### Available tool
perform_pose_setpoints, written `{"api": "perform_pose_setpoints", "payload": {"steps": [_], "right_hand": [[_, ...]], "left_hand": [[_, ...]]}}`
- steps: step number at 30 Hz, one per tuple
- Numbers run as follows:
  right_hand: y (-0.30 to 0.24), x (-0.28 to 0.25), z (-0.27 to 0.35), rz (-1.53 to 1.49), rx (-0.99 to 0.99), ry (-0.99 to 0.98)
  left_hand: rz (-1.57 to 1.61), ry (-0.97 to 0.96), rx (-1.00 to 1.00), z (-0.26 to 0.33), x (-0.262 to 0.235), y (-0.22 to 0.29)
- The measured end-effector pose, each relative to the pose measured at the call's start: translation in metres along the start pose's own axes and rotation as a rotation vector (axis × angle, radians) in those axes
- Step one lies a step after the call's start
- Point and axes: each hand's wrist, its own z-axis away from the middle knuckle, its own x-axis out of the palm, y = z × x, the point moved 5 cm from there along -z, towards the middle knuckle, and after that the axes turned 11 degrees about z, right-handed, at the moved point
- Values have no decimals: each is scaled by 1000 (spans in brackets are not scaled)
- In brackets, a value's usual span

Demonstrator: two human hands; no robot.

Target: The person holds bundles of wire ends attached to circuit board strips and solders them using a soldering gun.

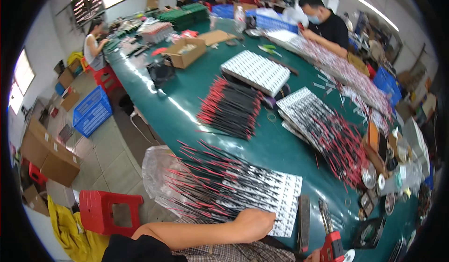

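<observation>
Low in the frame, just right of centre, the left hand (255, 223) is lying curled over the near edge of a white strip-board sheet (262, 194), fingers closed down on it so that it is pressing rather than lifting; the sheet is resting on the green table (187, 107) with its red and black wires (201, 173) fanning out toward the lower left. At the bottom edge, right of centre, the right hand (314, 256) is barely showing beside a red-handled soldering tool (331, 243), and it is too cut off to tell whether the fingers are wrapped round it. The sheet is looking thin, light and bendy, likely to sag if raised by one corner, and the loose wires are likely to snag or tangle with neighbours. Taking hold along the bare white edge, away from the soldered wire ends, is looking safest, with the sheet kept flat. More wired sheets (322, 121) are lying toward the upper right.
</observation>
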Motion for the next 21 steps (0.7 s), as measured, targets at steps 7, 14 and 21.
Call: {"api": "perform_pose_setpoints", "payload": {"steps": [7,14,21], "right_hand": [[-16,-8,-2,926,-602,246],[-8,-18,-12,839,-558,218],[-61,-16,-32,1167,-773,397]], "left_hand": [[-140,351,231,15,-28,8],[33,653,349,38,-101,41],[650,930,665,111,-166,37]]}}
